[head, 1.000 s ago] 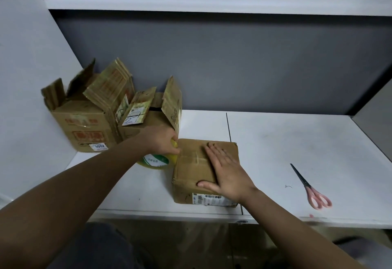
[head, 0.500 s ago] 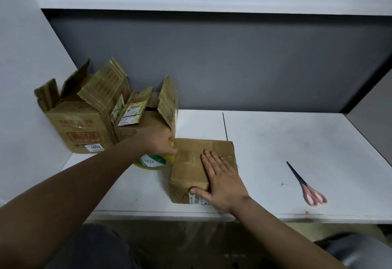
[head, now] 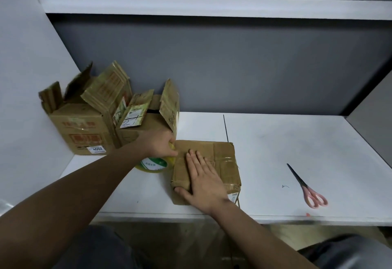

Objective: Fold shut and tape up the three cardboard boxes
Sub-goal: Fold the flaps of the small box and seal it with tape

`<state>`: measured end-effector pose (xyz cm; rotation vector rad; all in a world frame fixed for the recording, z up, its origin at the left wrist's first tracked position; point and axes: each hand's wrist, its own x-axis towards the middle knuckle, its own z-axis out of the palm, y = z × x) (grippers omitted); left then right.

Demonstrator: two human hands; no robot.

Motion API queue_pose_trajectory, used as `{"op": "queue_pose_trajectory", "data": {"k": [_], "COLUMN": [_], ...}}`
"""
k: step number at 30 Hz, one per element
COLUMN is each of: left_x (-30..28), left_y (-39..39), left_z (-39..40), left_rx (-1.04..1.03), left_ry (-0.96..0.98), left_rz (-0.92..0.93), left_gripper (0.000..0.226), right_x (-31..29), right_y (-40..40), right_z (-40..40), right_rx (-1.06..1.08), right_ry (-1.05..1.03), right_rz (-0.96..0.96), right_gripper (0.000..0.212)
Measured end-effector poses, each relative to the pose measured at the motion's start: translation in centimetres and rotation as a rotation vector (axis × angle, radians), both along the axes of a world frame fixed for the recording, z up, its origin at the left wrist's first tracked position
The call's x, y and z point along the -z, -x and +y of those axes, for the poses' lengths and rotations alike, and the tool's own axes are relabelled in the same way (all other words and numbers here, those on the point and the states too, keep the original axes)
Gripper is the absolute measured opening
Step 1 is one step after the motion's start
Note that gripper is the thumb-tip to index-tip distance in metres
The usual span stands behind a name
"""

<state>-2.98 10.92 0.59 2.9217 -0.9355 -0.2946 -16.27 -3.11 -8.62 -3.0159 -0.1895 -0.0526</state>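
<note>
A small cardboard box (head: 222,158) with its flaps folded down lies near the table's front edge, old clear tape across its top. My right hand (head: 201,180) presses flat on the box top, thumb over the front left corner. My left hand (head: 160,144) grips a yellow roll of tape (head: 152,165) held against the box's left side. Two more cardboard boxes stand at the back left with flaps up: a larger one (head: 82,129) in the corner and a middle one (head: 146,124) beside it.
Pink-handled scissors (head: 307,187) lie on the white table (head: 297,141) to the right. A grey wall runs behind, with side panels at left and right and a white shelf above. The table's front edge is just under my right wrist.
My right hand has slid left across the box top, towards the front left corner. The left hand stays on the tape roll at the box's left side.
</note>
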Motion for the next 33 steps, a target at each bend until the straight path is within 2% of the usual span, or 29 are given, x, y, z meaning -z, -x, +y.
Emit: {"op": "queue_pose_trajectory", "data": {"k": [5, 9, 11, 14, 16, 20, 22, 26, 31, 33], "left_x": [0.0, 1.4, 2.1, 2.9, 3.2, 3.9, 4.3, 4.8, 5.7, 6.6], "left_y": [0.5, 1.9, 2.7, 3.6, 3.9, 4.5, 4.8, 5.3, 5.3, 5.7], "left_z": [0.0, -0.9, -1.9, -3.0, -2.9, -1.9, -1.8, -2.0, -0.3, -0.1], "left_rx": [-0.045, -0.08, -0.111, -0.172, -0.18, -0.167, -0.183, -0.317, -0.232, -0.237], "left_ry": [0.053, 0.348, 0.523, 0.758, 0.846, 0.996, 0.989, 0.843, 0.43, 0.413], "left_rz": [0.026, 0.309, 0.436, 0.575, 0.657, 0.771, 0.689, 0.53, 0.306, 0.308], "left_gripper": [0.037, 0.021, 0.016, 0.017, 0.018, 0.021, 0.022, 0.032, 0.035, 0.034], "right_x": [-0.1, -1.5, -2.5, -2.6, -1.7, -0.3, -0.1, 0.2, 0.1, 0.0], "right_y": [-0.4, -0.2, -0.1, 0.0, 0.3, 0.8, 0.6, 0.3, 0.2, 0.1], "right_z": [-1.3, -7.3, -9.9, -9.9, -8.3, -6.9, -7.0, -7.3, -7.6, -7.9], "right_rx": [-0.064, -0.24, -0.255, -0.147, -0.038, 0.071, 0.06, 0.025, -0.006, -0.034], "right_ry": [-0.062, -0.047, -0.057, -0.018, 0.036, -0.034, -0.043, 0.008, -0.02, -0.045], "right_rz": [0.007, 0.071, 0.118, 0.066, 0.001, -0.045, -0.055, -0.03, -0.025, -0.021], "right_gripper": [0.087, 0.084, 0.081, 0.074, 0.076, 0.072, 0.066, 0.062, 0.062, 0.062]}}
